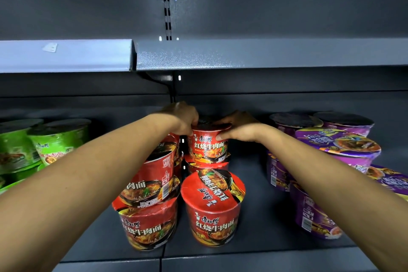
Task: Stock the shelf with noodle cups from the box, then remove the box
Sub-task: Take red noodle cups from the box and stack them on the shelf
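Both my hands grip one red noodle cup (208, 147) at the back of the dark shelf (254, 216). My left hand (184, 119) curls over its left rim and my right hand (237, 127) holds its right rim, thumb on the front. This cup sits on top of another red cup. In front stands a single red cup (212, 207). To the left is a two-high stack of red cups (148, 212), partly hidden by my left forearm. The box is not in view.
Green noodle cups (50, 141) are stacked at the left of the shelf. Purple noodle cups (335, 150) stand stacked at the right. An upper shelf (242, 55) juts out above my hands. Bare shelf floor lies between the red and purple cups.
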